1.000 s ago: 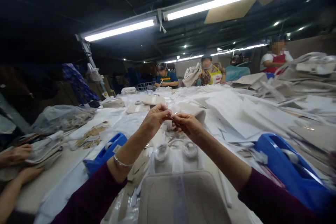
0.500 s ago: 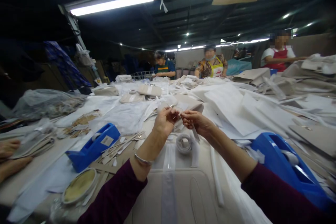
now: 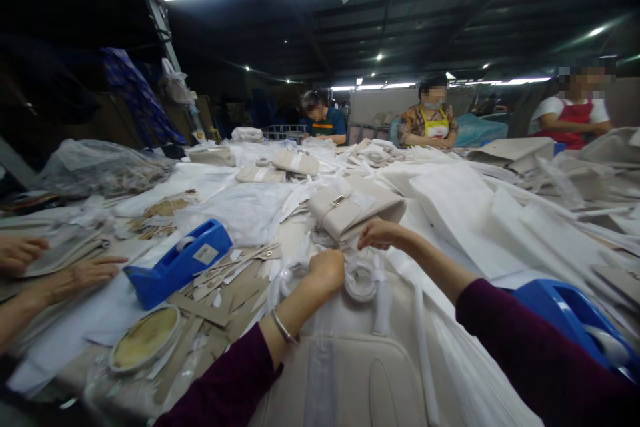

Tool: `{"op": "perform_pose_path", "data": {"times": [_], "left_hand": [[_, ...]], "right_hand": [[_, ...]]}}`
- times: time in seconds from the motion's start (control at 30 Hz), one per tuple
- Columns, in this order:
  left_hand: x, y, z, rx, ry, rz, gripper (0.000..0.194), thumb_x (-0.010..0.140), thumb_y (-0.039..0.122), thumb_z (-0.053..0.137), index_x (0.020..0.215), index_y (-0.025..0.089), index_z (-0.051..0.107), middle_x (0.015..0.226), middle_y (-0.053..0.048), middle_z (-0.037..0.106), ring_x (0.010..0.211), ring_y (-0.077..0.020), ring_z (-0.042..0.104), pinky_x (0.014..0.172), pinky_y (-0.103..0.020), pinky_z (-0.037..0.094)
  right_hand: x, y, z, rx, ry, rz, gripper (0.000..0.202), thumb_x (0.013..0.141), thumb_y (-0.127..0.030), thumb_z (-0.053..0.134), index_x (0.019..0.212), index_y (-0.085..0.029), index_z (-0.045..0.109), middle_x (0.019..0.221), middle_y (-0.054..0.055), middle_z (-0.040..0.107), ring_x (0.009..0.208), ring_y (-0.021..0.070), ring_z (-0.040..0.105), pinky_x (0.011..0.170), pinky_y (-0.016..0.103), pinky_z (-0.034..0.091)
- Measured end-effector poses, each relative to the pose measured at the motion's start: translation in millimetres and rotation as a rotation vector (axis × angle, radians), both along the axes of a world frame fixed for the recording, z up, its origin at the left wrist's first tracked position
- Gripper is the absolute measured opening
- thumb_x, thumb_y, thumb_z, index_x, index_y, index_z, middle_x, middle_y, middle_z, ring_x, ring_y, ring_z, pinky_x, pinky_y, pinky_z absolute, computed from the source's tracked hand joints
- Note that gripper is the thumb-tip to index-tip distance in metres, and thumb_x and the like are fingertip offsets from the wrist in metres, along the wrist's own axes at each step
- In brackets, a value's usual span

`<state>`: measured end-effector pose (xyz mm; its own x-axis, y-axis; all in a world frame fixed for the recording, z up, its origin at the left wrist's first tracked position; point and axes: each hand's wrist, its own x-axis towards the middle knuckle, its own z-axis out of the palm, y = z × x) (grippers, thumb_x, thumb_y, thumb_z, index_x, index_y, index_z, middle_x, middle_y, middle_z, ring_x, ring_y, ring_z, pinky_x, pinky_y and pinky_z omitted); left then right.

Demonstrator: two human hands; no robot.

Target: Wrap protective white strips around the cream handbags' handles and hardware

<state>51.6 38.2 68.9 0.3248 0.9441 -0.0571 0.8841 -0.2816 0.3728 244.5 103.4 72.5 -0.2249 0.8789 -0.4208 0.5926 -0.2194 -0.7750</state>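
Observation:
My left hand is closed over the top of a large beige bag, beside its plastic-wrapped handle. The fingers face away, so what they hold, if anything, is hidden. My right hand is pinched shut just above the same handle, at the front of a smaller beige bag with a metal clasp. Anything between its fingertips is too small to make out. A strip of clear film runs down the large bag's front.
Blue tape dispensers stand at left and right. A round dish and beige straps lie at left. White sheets cover the right side. A co-worker's hands are at far left; several co-workers sit behind.
My hands, together before, are now apart; the left has come down toward the large bag. The clasped bag shows more fully. The view has swung left, and the co-worker's hand reaches further in.

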Motion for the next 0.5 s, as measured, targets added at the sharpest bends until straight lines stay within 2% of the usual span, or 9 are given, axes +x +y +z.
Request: {"op": "perform_pose_path", "data": {"times": [0.1, 0.23, 0.37, 0.5], "left_hand": [[-1, -6, -7.6, 0.067, 0.115, -0.031, 0.025, 0.08, 0.009, 0.046, 0.088, 0.013, 0.069, 0.095, -0.018, 0.07, 0.096, -0.0287, 0.065, 0.082, -0.037, 0.049], [-4, -8, -10.7, 0.127, 0.132, -0.024, 0.031, 0.084, 0.014, 0.041, 0.097, 0.017, 0.069, 0.099, -0.015, 0.07, 0.096, -0.0297, 0.066, 0.079, -0.039, 0.051], [-3, -5, -12.7, 0.102, 0.076, 0.077, 0.025, 0.083, 0.024, 0.048, 0.093, 0.019, 0.071, 0.098, -0.014, 0.071, 0.094, -0.0306, 0.066, 0.077, -0.039, 0.052], [2, -1, -17.2, 0.113, 0.056, 0.184, 0.024, 0.082, 0.031, 0.054, 0.09, 0.02, 0.072, 0.095, -0.014, 0.072, 0.093, -0.0299, 0.067, 0.075, -0.037, 0.052]], "right_hand": [[-17, 11, -23.7, -0.059, -0.005, 0.094, 0.006, 0.057, -0.009, 0.067, 0.054, -0.012, 0.062, 0.038, -0.005, 0.043, 0.036, 0.0065, 0.032, 0.036, 0.021, 0.022], [-33, 16, -38.7, -0.106, 0.109, 0.229, 0.008, 0.059, -0.006, 0.061, 0.06, -0.012, 0.066, 0.06, 0.001, 0.063, 0.053, 0.0102, 0.05, 0.047, 0.02, 0.038], [-32, 18, -50.1, -0.126, 0.183, 0.278, 0.006, 0.063, -0.011, 0.058, 0.062, -0.013, 0.063, 0.062, 0.001, 0.063, 0.055, 0.0107, 0.051, 0.053, 0.021, 0.044], [-25, 15, -63.6, -0.15, 0.27, 0.259, 0.002, 0.065, -0.016, 0.06, 0.064, -0.015, 0.06, 0.058, -0.001, 0.06, 0.052, 0.01, 0.049, 0.052, 0.021, 0.045]]}}
